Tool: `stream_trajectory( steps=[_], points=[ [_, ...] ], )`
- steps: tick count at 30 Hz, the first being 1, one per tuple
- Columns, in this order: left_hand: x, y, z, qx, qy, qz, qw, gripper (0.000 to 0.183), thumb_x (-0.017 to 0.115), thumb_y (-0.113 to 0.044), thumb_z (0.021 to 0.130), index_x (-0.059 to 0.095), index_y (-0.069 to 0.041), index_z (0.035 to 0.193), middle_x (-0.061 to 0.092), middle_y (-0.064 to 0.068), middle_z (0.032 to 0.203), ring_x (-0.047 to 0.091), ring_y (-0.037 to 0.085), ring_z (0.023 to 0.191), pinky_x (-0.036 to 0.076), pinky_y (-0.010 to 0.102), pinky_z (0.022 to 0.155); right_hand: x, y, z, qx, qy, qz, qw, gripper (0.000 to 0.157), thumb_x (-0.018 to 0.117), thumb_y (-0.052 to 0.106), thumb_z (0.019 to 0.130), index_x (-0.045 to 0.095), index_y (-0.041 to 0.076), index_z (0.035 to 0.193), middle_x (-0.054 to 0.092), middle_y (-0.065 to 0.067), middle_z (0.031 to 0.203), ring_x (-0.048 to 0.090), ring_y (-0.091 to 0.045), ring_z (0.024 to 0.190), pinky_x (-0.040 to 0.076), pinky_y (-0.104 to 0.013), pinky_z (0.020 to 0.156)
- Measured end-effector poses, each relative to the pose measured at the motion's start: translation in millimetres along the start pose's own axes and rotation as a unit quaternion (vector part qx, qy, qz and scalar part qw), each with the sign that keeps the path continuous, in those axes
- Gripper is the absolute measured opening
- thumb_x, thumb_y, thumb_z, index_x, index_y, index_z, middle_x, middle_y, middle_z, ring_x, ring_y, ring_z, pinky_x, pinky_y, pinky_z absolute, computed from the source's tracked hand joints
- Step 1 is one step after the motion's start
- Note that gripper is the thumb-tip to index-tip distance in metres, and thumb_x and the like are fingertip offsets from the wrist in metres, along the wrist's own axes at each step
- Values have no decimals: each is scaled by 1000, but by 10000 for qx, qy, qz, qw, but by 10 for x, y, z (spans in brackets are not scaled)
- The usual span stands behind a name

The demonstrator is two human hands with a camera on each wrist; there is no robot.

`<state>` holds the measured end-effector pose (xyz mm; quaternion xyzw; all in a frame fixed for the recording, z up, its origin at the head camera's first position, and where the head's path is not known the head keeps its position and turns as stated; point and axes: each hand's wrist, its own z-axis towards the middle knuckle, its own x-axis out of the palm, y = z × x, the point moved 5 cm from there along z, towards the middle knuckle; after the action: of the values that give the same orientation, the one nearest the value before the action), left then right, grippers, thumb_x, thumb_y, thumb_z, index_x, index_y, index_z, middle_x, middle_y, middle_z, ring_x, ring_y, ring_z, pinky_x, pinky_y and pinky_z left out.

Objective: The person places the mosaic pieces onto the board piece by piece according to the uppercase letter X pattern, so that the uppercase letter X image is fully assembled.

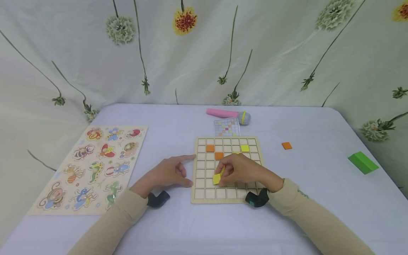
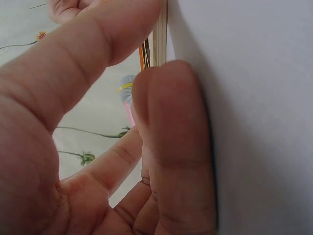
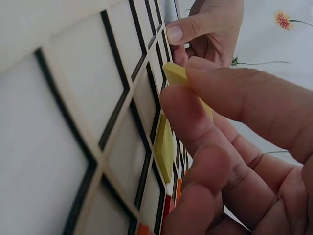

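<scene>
A wooden grid board (image 1: 204, 201) lies on the table with square tiles in some of its cells. My left hand (image 1: 169, 172) rests at the board's left side, index finger and thumb spread apart with their tips at its edge and the other fingers bent. Over the lower middle of the grid, my right hand (image 1: 240, 169) pinches a yellow square tile (image 3: 175, 73) between thumb and fingers. Another yellow tile (image 3: 165, 149) sits in the grid just beyond it. Orange tiles (image 1: 210, 148) and a yellow tile (image 1: 244, 148) occupy upper cells. The right hand hides several middle cells.
Behind the board lies a printed pattern card (image 1: 227, 127) beside a pink toy microphone (image 1: 223, 113). A loose orange tile (image 1: 287, 145) and a green block (image 1: 363, 162) are on the right. On the left lies an insect puzzle board (image 1: 92, 170).
</scene>
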<state>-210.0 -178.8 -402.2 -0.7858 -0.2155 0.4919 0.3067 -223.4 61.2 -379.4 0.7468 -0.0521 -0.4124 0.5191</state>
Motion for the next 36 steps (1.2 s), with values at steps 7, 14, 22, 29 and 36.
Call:
stream_trajectory(
  steps=[7, 14, 22, 29, 36],
  points=[
    [-8, -8, -16, -14, 15, -18, 10000, 91, 97, -18, 80, 54, -16, 161, 64, 6, 91, 56, 21, 77, 46, 34, 70, 90, 47, 63, 178, 80, -132, 9997, 18, 89, 7, 86, 76, 6, 99, 74, 6, 75, 65, -7, 72, 52, -25, 72],
    [-12, -12, -9, 15, 13, -56, 10000, 91, 97, -17, 80, 54, -15, 161, 64, 6, 92, 56, 20, 77, 46, 33, 70, 151, 88, 117, 105, 99, -338, 9993, 19, 90, 8, 87, 76, 7, 99, 70, 7, 74, 61, -6, 69, 51, -24, 69],
    [-19, -23, -13, 85, 42, -49, 9999, 92, 96, -16, 80, 53, -14, 161, 64, 6, 91, 56, 20, 76, 46, 34, 70, 177, 118, 135, 101, 47, -631, 9979, 19, 90, 9, 88, 75, 9, 99, 65, 8, 72, 55, -6, 66, 45, -23, 65],
    [-17, -17, -7, 39, 26, -29, 10000, 92, 97, -16, 80, 53, -15, 161, 64, 6, 92, 56, 20, 77, 47, 33, 70, 190, 130, 141, -30, 3, -865, 9962, 20, 91, 9, 87, 74, 9, 98, 64, 9, 73, 54, -4, 65, 46, -23, 66],
    [-11, -10, 1, 18, 12, -29, 10000, 92, 97, -16, 80, 54, -16, 161, 64, 6, 92, 57, 20, 77, 47, 33, 70, 171, 146, 117, 75, 23, -803, 9967, 17, 88, 10, 89, 75, 10, 100, 64, 8, 75, 54, -6, 65, 46, -24, 66]
  ],
)
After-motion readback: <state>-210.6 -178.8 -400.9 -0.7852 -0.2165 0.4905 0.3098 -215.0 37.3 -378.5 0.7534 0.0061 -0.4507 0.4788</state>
